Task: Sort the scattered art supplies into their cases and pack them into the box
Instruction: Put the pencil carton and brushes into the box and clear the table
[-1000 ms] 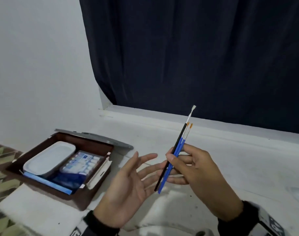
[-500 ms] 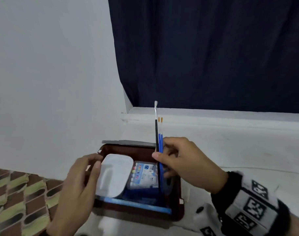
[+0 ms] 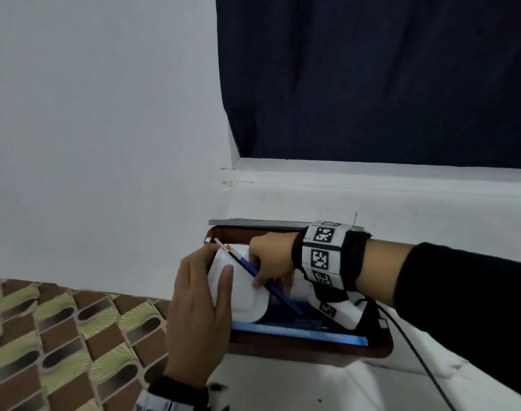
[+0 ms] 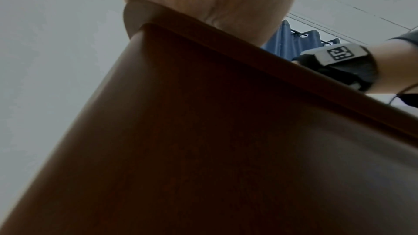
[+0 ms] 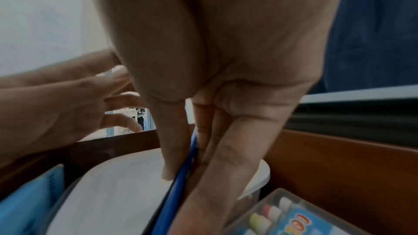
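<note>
Brushes [image 3: 255, 272] pinched between thumb and fingers of right hand [image 3: 269, 258], slanting over white palette [image 3: 241, 287] inside brown box [image 3: 306, 347]. Left hand [image 3: 198, 304] relaxed, fingers straight, resting on palette's left edge. Paint case [image 5: 291, 215] beside palette. Dark curtain [image 3: 372, 75] behind.

You see brushes [image 3: 255, 272]: blue, slanted over white case [image 3: 241, 292] | brown box [image 3: 372, 351]: open, holds paint set [image 5: 294, 221].
</note>
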Demonstrator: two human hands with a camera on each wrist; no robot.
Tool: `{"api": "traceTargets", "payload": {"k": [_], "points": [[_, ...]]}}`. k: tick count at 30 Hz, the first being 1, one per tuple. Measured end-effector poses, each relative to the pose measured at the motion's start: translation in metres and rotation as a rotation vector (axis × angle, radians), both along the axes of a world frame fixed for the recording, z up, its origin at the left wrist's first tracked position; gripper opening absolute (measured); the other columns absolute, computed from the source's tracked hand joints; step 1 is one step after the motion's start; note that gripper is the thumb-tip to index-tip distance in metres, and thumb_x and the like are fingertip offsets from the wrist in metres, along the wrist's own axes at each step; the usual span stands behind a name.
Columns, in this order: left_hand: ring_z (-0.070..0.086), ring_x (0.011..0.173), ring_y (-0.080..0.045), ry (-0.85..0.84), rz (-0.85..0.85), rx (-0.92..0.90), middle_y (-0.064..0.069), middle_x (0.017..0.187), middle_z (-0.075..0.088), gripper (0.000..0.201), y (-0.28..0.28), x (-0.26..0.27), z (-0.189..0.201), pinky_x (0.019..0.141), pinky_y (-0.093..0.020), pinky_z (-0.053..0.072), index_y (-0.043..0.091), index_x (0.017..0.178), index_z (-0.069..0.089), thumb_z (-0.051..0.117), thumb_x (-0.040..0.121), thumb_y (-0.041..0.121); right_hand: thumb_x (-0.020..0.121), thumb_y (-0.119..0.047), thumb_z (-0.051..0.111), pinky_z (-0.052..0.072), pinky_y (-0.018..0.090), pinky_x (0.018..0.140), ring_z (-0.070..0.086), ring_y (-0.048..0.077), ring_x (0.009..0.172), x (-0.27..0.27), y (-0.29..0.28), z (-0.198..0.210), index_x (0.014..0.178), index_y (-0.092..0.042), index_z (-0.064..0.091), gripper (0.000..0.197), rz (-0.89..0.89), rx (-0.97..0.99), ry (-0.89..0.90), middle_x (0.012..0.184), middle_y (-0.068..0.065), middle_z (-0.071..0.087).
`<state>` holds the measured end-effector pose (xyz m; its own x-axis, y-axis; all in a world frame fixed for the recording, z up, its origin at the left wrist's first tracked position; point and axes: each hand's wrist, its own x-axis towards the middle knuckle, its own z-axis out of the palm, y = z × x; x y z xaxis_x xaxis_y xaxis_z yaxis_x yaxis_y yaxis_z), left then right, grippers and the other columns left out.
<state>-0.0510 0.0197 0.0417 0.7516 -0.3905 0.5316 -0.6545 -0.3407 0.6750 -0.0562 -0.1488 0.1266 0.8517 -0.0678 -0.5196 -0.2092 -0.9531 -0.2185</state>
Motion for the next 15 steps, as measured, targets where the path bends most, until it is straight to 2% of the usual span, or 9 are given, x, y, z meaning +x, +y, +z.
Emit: {"api": "traceTargets", "payload": {"k": [2,5,7,8,9,12,13,15], "points": [[0.056,0.109,-0.013,-0.040,0.002,0.053,0.007,0.123,0.050,0.036,-0.001,-0.001,0.000,0.086,-0.035,0.052,0.026,0.132,0.045,0.040,0.101,0.044,0.091,-0.029,0.069,0.050,0.021,0.050,0.065,0.012,0.054,0.008,0.006,-0.003,0.098,-0.001,0.070,0.029,-0.018,0.003,0.029,0.077,0.009,0.069],[0.053,0.107,-0.012,-0.064,0.005,0.125,0.005,0.122,0.050,0.040,-0.001,-0.001,0.000,0.082,-0.027,0.046,0.025,0.133,0.044,0.035,0.101,0.048,0.090,-0.026,0.070,0.060,0.033,0.070,0.063,0.015,0.048,0.018,0.007,-0.010,0.085,-0.001,0.065,0.026,-0.090,0.082,0.119,0.058,0.006,0.066],[0.054,0.105,-0.012,-0.068,0.012,0.147,0.006,0.121,0.050,0.041,-0.001,-0.001,0.002,0.078,-0.025,0.044,0.026,0.132,0.044,0.033,0.101,0.050,0.090,-0.027,0.070,0.057,0.030,0.064,0.060,0.013,0.043,0.019,0.009,-0.009,0.072,-0.007,0.060,0.029,-0.101,0.084,0.096,0.048,0.000,0.062],[0.054,0.104,-0.012,-0.068,0.014,0.150,0.006,0.121,0.050,0.042,-0.001,-0.001,0.002,0.077,-0.024,0.044,0.026,0.132,0.044,0.032,0.101,0.052,0.091,-0.029,0.069,0.054,0.026,0.059,0.058,0.012,0.044,0.017,0.010,-0.006,0.068,-0.010,0.057,0.032,-0.087,0.053,0.048,0.051,0.000,0.062],[0.055,0.104,-0.012,-0.065,0.015,0.152,0.006,0.121,0.050,0.043,-0.002,-0.002,0.003,0.074,-0.025,0.045,0.027,0.132,0.043,0.031,0.101,0.054,0.092,-0.031,0.067,0.052,0.024,0.059,0.057,0.013,0.048,0.015,0.012,-0.003,0.067,-0.012,0.055,0.034,-0.068,0.020,-0.006,0.060,0.002,0.065],[0.056,0.104,-0.012,-0.059,0.009,0.156,0.008,0.121,0.048,0.045,-0.002,-0.004,0.004,0.070,-0.027,0.049,0.027,0.133,0.042,0.028,0.101,0.056,0.095,-0.032,0.062,0.058,0.037,0.081,0.071,0.029,0.075,0.007,0.014,0.001,0.072,-0.007,0.057,0.034,-0.091,0.090,-0.048,0.093,0.018,0.073],[0.056,0.104,-0.012,-0.062,0.003,0.157,0.008,0.121,0.048,0.046,-0.002,-0.004,0.004,0.070,-0.025,0.048,0.027,0.134,0.042,0.028,0.102,0.056,0.095,-0.033,0.061,0.058,0.041,0.085,0.072,0.034,0.085,0.005,0.014,0.002,0.076,-0.004,0.059,0.034,-0.098,0.112,-0.049,0.097,0.020,0.072],[0.056,0.101,-0.011,-0.063,-0.007,0.155,0.008,0.120,0.049,0.050,-0.001,-0.005,0.004,0.069,-0.022,0.045,0.025,0.133,0.043,0.025,0.101,0.058,0.096,-0.033,0.060,0.059,0.042,0.085,0.072,0.034,0.089,0.000,0.012,0.003,0.087,0.001,0.062,0.035,-0.108,0.132,-0.055,0.099,0.019,0.073]]}}
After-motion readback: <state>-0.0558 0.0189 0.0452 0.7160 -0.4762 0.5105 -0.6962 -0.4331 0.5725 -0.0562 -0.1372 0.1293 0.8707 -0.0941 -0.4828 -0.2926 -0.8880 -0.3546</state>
